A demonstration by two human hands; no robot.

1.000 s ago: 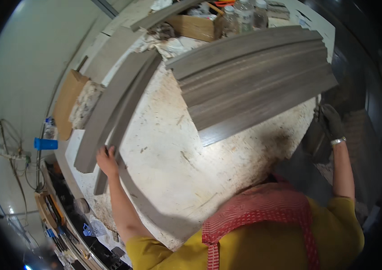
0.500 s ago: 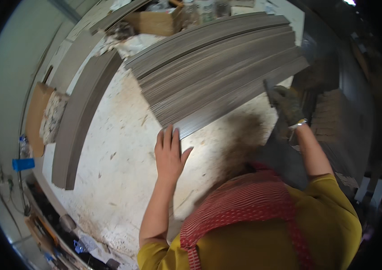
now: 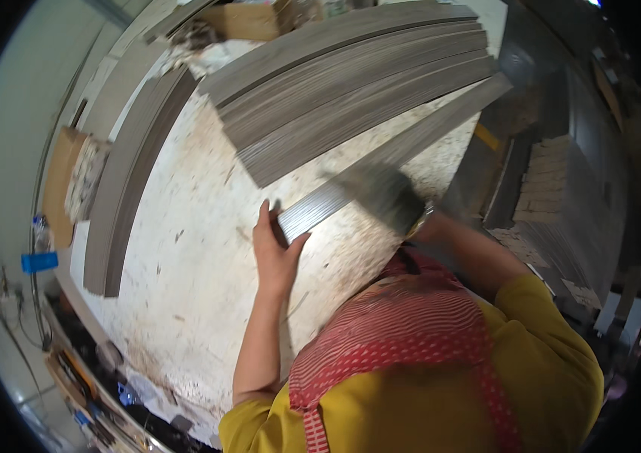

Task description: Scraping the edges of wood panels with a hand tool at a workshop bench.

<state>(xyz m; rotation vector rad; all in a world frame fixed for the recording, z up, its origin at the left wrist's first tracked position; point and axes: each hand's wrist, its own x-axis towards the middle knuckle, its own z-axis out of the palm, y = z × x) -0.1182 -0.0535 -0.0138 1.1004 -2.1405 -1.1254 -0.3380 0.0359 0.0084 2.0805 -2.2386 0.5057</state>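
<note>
One long grey wood-grain strip is apart on the near side, left end held in the bare left hand; blurred dark-gloved right hand, its grip I cannot tell; far grey strips probably remain.

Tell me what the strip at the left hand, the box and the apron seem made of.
Strip: probably wood or wood-look laminate, grey-brown and satiny, given streaky grain and sheen. Box: likely cardboard, matt, judging by plain tan sides. Apron: seemingly cloth, matt red, patterned, draping softly.
</note>
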